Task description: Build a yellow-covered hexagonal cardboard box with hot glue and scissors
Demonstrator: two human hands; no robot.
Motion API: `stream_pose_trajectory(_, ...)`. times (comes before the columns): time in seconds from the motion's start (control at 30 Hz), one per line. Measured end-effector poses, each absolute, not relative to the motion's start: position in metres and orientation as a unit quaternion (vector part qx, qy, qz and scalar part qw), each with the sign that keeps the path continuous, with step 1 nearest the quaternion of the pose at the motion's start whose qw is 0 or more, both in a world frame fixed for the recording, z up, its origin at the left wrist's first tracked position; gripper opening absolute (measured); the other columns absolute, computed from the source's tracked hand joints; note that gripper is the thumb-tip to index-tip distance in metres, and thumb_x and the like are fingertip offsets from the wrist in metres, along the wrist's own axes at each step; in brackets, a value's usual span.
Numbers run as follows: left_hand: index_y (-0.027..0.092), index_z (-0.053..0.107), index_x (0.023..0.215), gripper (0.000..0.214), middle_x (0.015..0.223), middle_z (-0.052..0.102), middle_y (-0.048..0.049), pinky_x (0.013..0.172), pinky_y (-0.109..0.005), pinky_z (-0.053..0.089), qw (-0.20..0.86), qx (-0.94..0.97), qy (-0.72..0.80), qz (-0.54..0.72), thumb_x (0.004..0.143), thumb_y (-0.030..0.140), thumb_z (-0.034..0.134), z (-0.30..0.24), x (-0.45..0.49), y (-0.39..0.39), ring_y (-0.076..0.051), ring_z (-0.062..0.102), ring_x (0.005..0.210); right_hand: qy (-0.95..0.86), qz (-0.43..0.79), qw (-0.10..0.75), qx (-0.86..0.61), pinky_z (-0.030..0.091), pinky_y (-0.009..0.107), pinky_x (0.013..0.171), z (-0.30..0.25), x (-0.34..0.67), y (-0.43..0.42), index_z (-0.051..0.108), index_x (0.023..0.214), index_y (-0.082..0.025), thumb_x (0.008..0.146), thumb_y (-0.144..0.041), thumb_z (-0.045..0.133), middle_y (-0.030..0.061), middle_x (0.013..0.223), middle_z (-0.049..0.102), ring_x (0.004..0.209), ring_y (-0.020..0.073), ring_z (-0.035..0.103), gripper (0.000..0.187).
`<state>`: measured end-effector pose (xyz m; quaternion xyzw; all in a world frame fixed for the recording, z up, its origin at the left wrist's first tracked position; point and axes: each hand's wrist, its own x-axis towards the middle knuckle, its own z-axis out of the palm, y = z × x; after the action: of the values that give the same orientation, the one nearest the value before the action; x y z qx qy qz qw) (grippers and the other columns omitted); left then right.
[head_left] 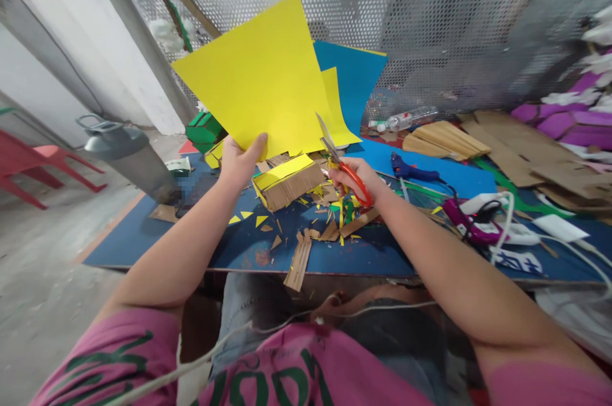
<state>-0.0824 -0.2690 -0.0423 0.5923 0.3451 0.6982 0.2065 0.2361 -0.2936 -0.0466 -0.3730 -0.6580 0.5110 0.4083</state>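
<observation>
My left hand (245, 156) grips the lower edge of a large yellow paper sheet (268, 74), thumb on its front face. The sheet stands tilted above the table. In my right hand (356, 176) is a pair of scissors (351, 180) with orange-red handles, blades pointing up and left at the sheet's right lower side. Whether the blades touch the paper, I cannot tell. Below the sheet lies a cardboard box piece (291, 186) faced with yellow paper on top. A blue sheet (351, 78) and another yellow piece (337, 103) show behind the large sheet.
Paper and cardboard scraps (301, 256) litter the blue table (229, 250). A grey bottle (131, 160) stands at the left. To the right are a glue gun (414, 167), a purple-white power strip (478, 221) with cables, cardboard sheets (516, 145) and a plastic bottle (404, 120).
</observation>
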Motion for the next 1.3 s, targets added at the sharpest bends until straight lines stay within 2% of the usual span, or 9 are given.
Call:
stream_pose_trajectory(0.37,0.019,0.084,0.116,0.055,0.127,0.088,-0.0134,0.109,-0.044,0.072,0.214,0.592,0.346,0.696,0.088,0.064,0.094,-0.041,-0.077,-0.274,-0.032,0.086,0.12,-0.644,0.508,0.422,-0.386,0.056,0.023,0.043,-0.052,0.234,-0.29,0.066,0.076,-0.022,0.058,-0.082,0.104,-0.002,0.063,0.065,0.05,0.0106,0.058,0.073)
stream_pose_trajectory(0.67,0.019,0.083,0.122,0.062,0.13,0.087,-0.0136,0.111,-0.045,0.071,0.193,0.595,0.362,0.691,0.088,0.07,0.092,-0.04,-0.08,-0.272,-0.032,0.086,0.118,-0.647,0.517,0.415,-0.377,0.056,0.022,0.044,-0.049,0.235,-0.297,0.066,0.077,-0.022,0.061,-0.083,0.102,-0.0021,0.064,0.066,0.049,0.0103,0.06,0.074)
stream_pose_trajectory(0.93,0.02,0.083,0.121,0.056,0.13,0.087,-0.013,0.112,-0.047,0.07,0.198,0.605,0.363,0.68,0.09,0.066,0.09,-0.042,-0.079,-0.274,-0.032,0.085,0.119,-0.636,0.52,0.427,-0.377,0.058,0.025,0.046,-0.055,0.234,-0.292,0.068,0.08,-0.023,0.064,-0.081,0.102,-0.0017,0.065,0.065,0.051,0.0115,0.059,0.069)
stream_pose_trajectory(1.17,0.017,0.084,0.119,0.056,0.125,0.087,-0.0159,0.11,-0.046,0.07,0.187,0.632,0.365,0.658,0.091,0.066,0.089,-0.036,-0.075,-0.283,-0.033,0.086,0.116,-0.666,0.415,0.454,-0.422,0.054,0.026,0.041,-0.064,0.234,-0.286,0.07,0.079,-0.023,0.074,-0.081,0.096,-0.0022,0.063,0.063,0.049,0.013,0.058,0.064)
stream_pose_trajectory(1.3,0.018,0.085,0.124,0.057,0.129,0.087,-0.0154,0.11,-0.046,0.07,0.184,0.634,0.363,0.657,0.093,0.065,0.088,-0.035,-0.074,-0.285,-0.033,0.085,0.12,-0.667,0.397,0.463,-0.428,0.051,0.029,0.04,-0.066,0.234,-0.286,0.068,0.079,-0.024,0.074,-0.081,0.096,-0.0036,0.059,0.06,0.046,0.0142,0.057,0.064)
